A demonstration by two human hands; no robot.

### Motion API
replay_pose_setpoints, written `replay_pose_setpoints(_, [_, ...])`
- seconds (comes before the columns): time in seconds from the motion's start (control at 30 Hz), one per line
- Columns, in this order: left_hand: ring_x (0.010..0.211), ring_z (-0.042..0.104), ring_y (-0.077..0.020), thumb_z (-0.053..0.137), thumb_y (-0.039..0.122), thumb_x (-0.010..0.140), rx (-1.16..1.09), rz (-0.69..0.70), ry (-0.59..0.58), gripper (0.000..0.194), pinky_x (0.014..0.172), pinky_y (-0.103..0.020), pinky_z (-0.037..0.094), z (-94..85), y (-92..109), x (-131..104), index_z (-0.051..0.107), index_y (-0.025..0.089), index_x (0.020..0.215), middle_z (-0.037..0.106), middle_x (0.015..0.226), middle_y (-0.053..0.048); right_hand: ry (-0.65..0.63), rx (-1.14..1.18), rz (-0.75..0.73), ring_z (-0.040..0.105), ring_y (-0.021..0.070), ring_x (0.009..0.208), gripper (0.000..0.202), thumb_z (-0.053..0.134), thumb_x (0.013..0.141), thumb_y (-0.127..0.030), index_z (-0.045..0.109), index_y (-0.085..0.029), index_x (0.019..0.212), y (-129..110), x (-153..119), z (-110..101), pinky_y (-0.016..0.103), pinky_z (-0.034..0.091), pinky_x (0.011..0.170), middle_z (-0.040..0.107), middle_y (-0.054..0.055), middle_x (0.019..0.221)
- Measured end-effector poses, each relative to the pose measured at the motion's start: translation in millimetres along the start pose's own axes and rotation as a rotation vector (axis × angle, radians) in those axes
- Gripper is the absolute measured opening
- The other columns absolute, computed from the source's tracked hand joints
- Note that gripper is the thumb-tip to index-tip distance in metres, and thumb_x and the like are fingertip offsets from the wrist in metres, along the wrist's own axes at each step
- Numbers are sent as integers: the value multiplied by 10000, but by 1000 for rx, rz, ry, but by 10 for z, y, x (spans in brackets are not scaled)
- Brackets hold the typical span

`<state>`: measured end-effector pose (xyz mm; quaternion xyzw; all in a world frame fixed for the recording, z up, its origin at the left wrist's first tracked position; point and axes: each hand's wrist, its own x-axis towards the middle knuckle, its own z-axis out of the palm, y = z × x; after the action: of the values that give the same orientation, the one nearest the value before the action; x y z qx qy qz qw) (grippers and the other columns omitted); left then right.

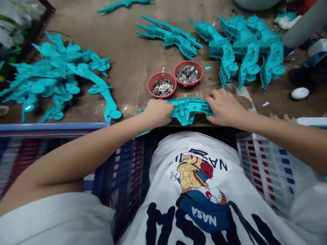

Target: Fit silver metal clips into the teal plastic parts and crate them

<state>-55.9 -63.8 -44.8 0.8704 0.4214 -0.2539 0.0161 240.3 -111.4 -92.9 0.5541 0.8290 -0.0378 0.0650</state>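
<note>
Here the teal part (187, 110) is clamped in left hand (160, 112) and right hand (226, 108), grips set apart presumably for steadiness, at the table's (133, 54) near edge; baskets (149, 87) are placed just beyond, likely for reach.

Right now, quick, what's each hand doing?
Left hand: closed, holding the left part of the turquoise molded plastic piece.
Right hand: closed, holding the right side of that piece.

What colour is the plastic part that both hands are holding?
The plastic part is turquoise; it shows best in the head view.
</note>
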Motion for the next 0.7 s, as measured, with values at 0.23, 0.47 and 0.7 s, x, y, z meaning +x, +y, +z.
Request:
replay_pose_setpoints(0.23, [1549, 749, -478, 638, 95, 1095, 8, 107, 160, 444, 1213, -559, 673, 67, -100, 242, 845, 50, 1486, 873, 1502, -305, -189, 40, 110, 824, 441, 1155, 496, 685, 1133, -438, 749, -117, 1505, 49, 160, -50, 470, 588, 903, 882, 277, 1324])
replay_pose_setpoints(0.47, [1399, 863, -508, 682, 204, 1144, 11, 106, 40, 607, 1184, -579, 637, 142, 21, 158, 692, 18, 1722, 915, 1340, -318, -163, 224, -43, 777, 481, 1483, 685, 747, 1186, -562, 753, -154, 1736, 328, 125, -157, 538, 631, 1210, 848, 227, 1633])
replay_pose_setpoints(0.7, [1358, 904, -479, 848, 470, 1152, -36, -40, -58, 597, 981, -430, 692, 96, -18, 123, 727, 217, 1679, 917, 1439, -234, -231, 124, 134, 866, 406, 1346, 524, 701, 1201, -211, 883, -120, 1684, 881, 307, -131, 487, 658, 1143, 907, 201, 1539])
